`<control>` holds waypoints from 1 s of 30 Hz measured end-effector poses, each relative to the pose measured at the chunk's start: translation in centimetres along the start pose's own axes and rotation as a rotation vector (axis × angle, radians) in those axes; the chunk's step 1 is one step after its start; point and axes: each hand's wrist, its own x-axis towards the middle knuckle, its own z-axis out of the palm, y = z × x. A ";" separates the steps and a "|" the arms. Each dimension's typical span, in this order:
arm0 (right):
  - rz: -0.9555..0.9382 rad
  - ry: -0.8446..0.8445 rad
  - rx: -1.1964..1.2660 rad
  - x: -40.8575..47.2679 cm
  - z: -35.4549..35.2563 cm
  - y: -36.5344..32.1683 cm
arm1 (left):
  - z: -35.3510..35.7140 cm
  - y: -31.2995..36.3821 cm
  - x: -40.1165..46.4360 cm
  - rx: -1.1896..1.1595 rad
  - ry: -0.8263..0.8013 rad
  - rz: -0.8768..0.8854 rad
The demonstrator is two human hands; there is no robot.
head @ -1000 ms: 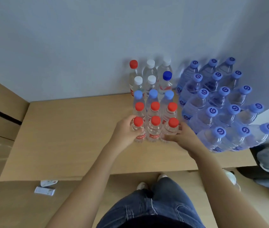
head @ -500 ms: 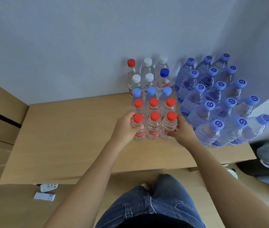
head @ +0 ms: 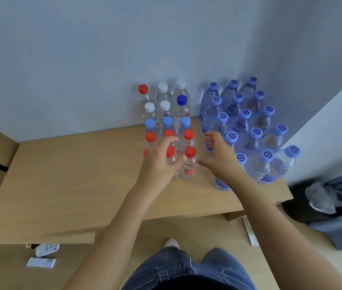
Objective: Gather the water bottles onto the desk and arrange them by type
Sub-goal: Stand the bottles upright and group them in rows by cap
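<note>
L hand [head: 161, 162] wraps the upright mid front red-cap bottle [head: 171, 164] on desk [head: 71, 185], R hand [head: 222, 162] open w/ fingers spread just right of the red block, nearer the blue-cap pack [head: 249, 130].

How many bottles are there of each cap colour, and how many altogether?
Red caps: 7 (two partly hidden behind a hand)
White caps: 4
Dark blue cap: 1
Plain light blue caps: 3
Light blue caps with a swirl logo: 15
Total: 30 bottles
</note>
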 end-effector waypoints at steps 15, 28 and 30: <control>-0.058 0.205 0.039 -3.9 -16.3 9.0 | 13.8 6.9 -3.8 -0.088 -0.080 -0.183; 0.075 -0.029 0.045 -1.8 -17.2 17.7 | 18.7 7.2 -2.3 -0.093 -0.001 -0.279; 0.056 -0.059 0.012 -1.3 -17.4 17.9 | 18.9 7.1 -2.2 -0.075 0.017 -0.269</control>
